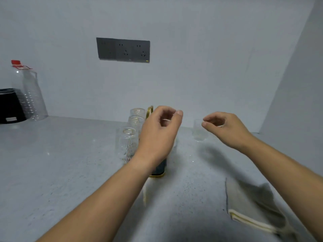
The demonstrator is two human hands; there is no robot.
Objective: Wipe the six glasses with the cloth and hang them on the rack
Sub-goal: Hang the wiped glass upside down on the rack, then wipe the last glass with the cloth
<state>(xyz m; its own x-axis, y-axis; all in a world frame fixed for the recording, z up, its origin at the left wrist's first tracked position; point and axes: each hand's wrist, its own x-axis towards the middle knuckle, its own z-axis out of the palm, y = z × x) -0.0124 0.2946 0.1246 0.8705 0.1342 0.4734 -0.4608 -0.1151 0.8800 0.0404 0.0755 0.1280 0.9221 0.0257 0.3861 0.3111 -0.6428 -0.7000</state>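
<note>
A rack (158, 169) with a gold frame and dark base stands mid-counter. Three clear glasses hang upside down along its left side: the nearest (126, 144), a second (136, 121) and the farthest (137, 111). My left hand (160, 135) hovers over the rack with fingers curled apart and nothing in them, hiding the rack's right side. One more clear glass (198, 131) stands upright on the counter to the right. My right hand (225, 127) is just beside it, fingers loosely curled and empty. The grey cloth (251, 205) with a pale striped edge lies on the counter at the lower right.
A grey speckled counter (70, 163) meets a grey wall with a dark socket panel (123, 49). At the far left stand a large clear plastic bottle (28, 91) with a red cap and a black appliance (10, 105). A side wall closes in on the right.
</note>
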